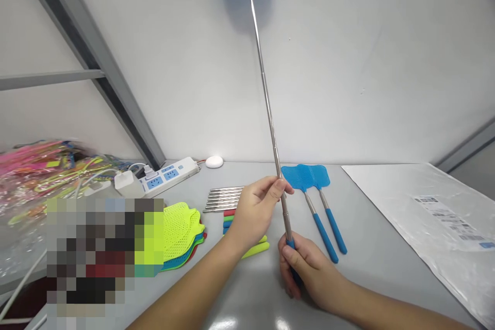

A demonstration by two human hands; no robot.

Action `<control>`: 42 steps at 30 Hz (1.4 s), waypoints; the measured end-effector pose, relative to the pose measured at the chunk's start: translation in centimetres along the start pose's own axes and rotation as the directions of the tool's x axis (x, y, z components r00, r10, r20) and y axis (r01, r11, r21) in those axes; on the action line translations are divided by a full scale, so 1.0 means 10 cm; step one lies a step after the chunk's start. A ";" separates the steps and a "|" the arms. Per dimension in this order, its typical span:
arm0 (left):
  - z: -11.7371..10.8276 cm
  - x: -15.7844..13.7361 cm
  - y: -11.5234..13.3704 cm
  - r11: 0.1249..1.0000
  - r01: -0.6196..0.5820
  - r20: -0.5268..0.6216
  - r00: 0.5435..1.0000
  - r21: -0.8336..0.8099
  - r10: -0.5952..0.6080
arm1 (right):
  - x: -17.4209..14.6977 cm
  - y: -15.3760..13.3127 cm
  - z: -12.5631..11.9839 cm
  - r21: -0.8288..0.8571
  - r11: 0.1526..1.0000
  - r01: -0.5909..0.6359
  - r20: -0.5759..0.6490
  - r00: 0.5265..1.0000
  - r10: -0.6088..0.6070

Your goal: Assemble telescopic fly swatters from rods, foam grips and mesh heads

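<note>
A blue fly swatter [264, 69] stands upright with its telescopic metal rod drawn out long, its head at the top edge of the view and partly cut off. My right hand [309, 270] is wrapped round its blue handle. Higher up, my left hand [261, 206] pinches the metal rod between thumb and fingers. Just right of the rod lie two shorter blue fly swatters [323, 216], their heads overlapping. Behind my left wrist are several coloured handle grips [256, 250], partly hidden, and a row of metal rods [224, 199].
A stack of swatter heads [180, 229], yellow-green on top, lies left of my left arm. Behind it are a power strip [170, 176] with plugs and a white oval device [214, 162]. Plastic-bagged items [50, 180] fill the far left. A white package [421, 216] covers the right side.
</note>
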State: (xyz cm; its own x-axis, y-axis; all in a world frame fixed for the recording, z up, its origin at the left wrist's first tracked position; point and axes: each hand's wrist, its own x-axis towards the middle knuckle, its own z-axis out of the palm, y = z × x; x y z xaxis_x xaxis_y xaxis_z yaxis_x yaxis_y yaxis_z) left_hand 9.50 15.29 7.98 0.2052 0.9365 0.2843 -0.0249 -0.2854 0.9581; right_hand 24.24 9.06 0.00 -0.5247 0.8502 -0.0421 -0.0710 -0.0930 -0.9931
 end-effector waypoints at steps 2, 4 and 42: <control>-0.01 -0.02 -0.01 0.997 -0.007 0.010 1.000 0.080 0.006 | -0.01 0.01 0.01 -0.006 1.000 0.000 0.007 1.000 0.000; -0.01 -0.04 -0.03 0.991 -0.016 0.028 1.000 0.135 0.013 | -0.01 0.02 0.01 0.001 1.000 0.011 0.000 1.000 -0.011; 0.14 -0.19 -0.04 0.982 -0.060 0.215 0.976 0.182 0.020 | -0.02 0.06 -0.02 -0.076 0.986 0.146 -0.040 0.988 -0.149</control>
State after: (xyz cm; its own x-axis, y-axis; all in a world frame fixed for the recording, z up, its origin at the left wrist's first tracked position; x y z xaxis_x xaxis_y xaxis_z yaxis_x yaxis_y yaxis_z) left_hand 10.50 13.30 7.02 0.4101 0.8651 0.2888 0.1412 -0.3731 0.9170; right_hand 24.51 8.94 -0.59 -0.4737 0.8748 0.1021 -0.0819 0.0716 -0.9941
